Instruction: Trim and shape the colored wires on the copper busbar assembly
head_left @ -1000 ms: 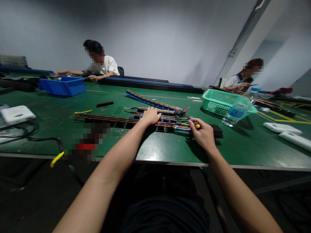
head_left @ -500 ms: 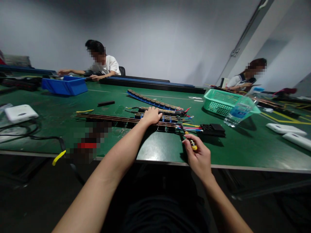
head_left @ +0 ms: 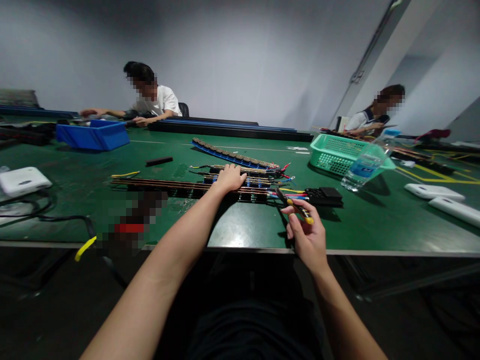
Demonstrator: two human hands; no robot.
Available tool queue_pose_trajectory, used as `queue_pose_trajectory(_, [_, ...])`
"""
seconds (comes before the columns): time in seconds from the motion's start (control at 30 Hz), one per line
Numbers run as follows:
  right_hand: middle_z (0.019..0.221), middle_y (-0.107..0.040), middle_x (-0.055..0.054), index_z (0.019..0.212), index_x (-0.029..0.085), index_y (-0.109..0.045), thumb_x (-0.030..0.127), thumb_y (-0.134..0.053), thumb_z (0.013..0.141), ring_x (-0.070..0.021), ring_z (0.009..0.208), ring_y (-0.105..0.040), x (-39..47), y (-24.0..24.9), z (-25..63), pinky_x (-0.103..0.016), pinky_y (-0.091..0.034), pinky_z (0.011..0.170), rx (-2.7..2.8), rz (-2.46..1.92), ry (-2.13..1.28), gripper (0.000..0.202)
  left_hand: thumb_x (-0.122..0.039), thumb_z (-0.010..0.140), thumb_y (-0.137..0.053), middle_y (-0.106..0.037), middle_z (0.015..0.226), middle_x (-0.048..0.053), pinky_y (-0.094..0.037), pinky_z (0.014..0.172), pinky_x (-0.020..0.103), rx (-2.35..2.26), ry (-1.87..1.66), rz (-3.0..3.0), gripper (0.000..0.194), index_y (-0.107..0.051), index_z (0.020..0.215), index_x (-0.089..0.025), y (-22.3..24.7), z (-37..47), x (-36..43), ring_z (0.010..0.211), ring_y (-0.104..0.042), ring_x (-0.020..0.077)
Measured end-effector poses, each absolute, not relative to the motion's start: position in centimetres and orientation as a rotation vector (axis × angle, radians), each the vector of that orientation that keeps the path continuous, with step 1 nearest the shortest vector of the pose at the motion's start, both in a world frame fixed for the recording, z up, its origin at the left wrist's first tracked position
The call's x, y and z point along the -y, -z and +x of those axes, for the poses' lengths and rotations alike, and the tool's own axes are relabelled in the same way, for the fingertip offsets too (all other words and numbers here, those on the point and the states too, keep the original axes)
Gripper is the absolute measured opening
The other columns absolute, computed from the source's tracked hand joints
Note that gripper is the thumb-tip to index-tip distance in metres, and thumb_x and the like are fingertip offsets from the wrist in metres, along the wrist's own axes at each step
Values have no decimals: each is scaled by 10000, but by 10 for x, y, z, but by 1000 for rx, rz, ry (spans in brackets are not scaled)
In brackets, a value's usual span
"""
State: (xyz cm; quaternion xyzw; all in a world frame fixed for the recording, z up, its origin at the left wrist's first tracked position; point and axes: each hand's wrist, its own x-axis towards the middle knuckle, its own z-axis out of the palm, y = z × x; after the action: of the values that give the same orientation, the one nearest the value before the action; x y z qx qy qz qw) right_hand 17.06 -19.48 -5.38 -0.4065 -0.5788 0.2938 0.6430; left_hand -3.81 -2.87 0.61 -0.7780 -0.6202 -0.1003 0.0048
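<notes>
My left hand (head_left: 230,178) lies across the middle of several long, dark track strips with copper-coloured rods (head_left: 168,183), fingers stretched forward over them. My right hand (head_left: 308,232) is closed around a small screwdriver (head_left: 300,210) with a yellow-and-black handle. Its dark shaft points up and left, close to the right end of the nearest strip. Coloured wires (head_left: 288,195) run from that end to a black block (head_left: 324,196). Behind my left hand lies a separate blue-based strip (head_left: 234,154), set at a slant. Whether the screwdriver's tip touches anything I cannot tell.
A green basket (head_left: 333,152) and a tilted water bottle (head_left: 363,172) stand at right, near white devices (head_left: 435,191). A blue bin (head_left: 93,135) is at left, with a white box (head_left: 24,181) and black cables. Two people sit across the green table (head_left: 243,235).
My right hand has drawn slightly back and turned the screwdriver, so its handle now lies flatter and further right. My left hand stays on the strips. The whole view has shifted a little.
</notes>
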Motion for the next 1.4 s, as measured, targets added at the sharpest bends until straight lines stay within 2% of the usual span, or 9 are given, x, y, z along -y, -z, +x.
queue_pose_trajectory(0.13, [1060, -708, -46, 1270, 278, -586, 425, -633, 972, -70, 488, -469, 198, 49, 167, -239, -431, 463, 1304, -855, -711, 335, -467, 1065, -377, -561, 1458, 186, -443, 1089, 454, 1953, 324, -2435, 493, -593, 1378, -153, -5, -38, 27, 1368, -479, 344])
queue_pose_trajectory(0.27, [1018, -722, -46, 1270, 267, -604, 434, -621, 976, -62, 448, -374, 201, 47, 166, -231, -326, 408, 1259, -879, -732, 338, -467, 1067, -383, -564, 1454, 188, -448, 1086, 451, 1951, 330, -2430, 495, -595, 1378, -146, -4, -38, 26, 1367, -482, 346])
queue_pose_trajectory(0.4, [950, -719, -37, 1258, 238, -651, 417, -658, 957, -72, 482, -395, 203, 47, 167, -224, -315, 426, 1257, -919, -709, 350, -455, 1069, -384, -569, 1446, 197, -450, 1086, 446, 1938, 316, -2425, 501, -594, 1380, -123, -4, -38, 27, 1359, -490, 345])
queue_pose_trajectory(0.53, [860, -699, -20, 1221, 217, -690, 394, -680, 948, -81, 526, -461, 204, 48, 166, -217, -350, 462, 1231, -923, -701, 326, -452, 1072, -376, -569, 1448, 196, -449, 1087, 443, 1932, 296, -2423, 504, -594, 1378, -116, -6, -38, 29, 1357, -490, 342])
queue_pose_trajectory(0.83, [870, -712, -36, 1202, 194, -698, 370, -674, 943, -132, 654, -628, 204, 51, 165, -229, -464, 521, 1268, -972, -648, 314, -447, 1073, -374, -563, 1450, 204, -449, 1084, 450, 1934, 294, -2431, 504, -592, 1378, -110, -7, -38, 30, 1358, -489, 349])
queue_pose_trajectory(1.1, [841, -743, -18, 1188, 215, -729, 339, -690, 939, -142, 742, -701, 198, 54, 170, -246, -557, 683, 1409, -940, -511, 281, -458, 1068, -382, -581, 1425, 195, -461, 1068, 454, 1919, 310, -2423, 489, -607, 1351, -129, -3, -39, 26, 1331, -502, 345])
queue_pose_trajectory(1.3, [835, -731, -26, 1157, 211, -744, 381, -723, 914, -139, 700, -663, 197, 54, 167, -242, -526, 622, 1428, -958, -544, 297, -467, 1072, -384, -584, 1428, 176, -453, 1076, 433, 1915, 307, -2426, 476, -610, 1347, -151, -2, -40, 24, 1340, -501, 330])
queue_pose_trajectory(1.4, [817, -722, -26, 1179, 197, -714, 443, -699, 934, -77, 519, -524, 192, 52, 166, -209, -422, 484, 1263, -934, -595, 347, -469, 1072, -383, -579, 1436, 185, -454, 1077, 438, 1918, 300, -2418, 494, -604, 1359, -135, -2, -40, 24, 1343, -498, 334])
